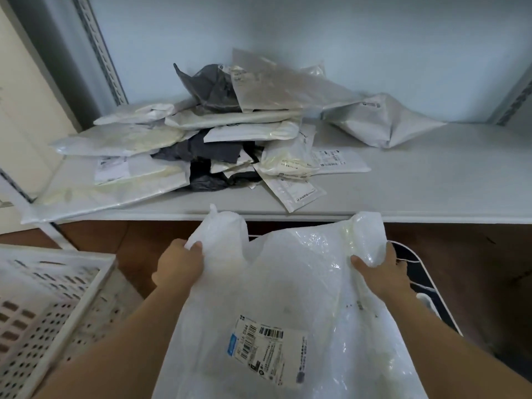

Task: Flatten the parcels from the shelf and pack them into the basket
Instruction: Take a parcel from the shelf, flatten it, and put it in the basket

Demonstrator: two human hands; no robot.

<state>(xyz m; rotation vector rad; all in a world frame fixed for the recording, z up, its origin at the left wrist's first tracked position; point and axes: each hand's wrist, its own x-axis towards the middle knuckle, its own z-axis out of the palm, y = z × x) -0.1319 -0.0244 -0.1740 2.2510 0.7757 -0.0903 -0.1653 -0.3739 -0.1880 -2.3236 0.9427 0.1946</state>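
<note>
Both hands hold one large white parcel point(288, 298) by its far corners: the left hand point(178, 264) pinches the left corner, the right hand point(380, 272) the right. Beyond them, a heap of parcels point(201, 139) lies on the shelf point(431, 182). A white basket point(49, 306) sits left of the left hand.
</note>
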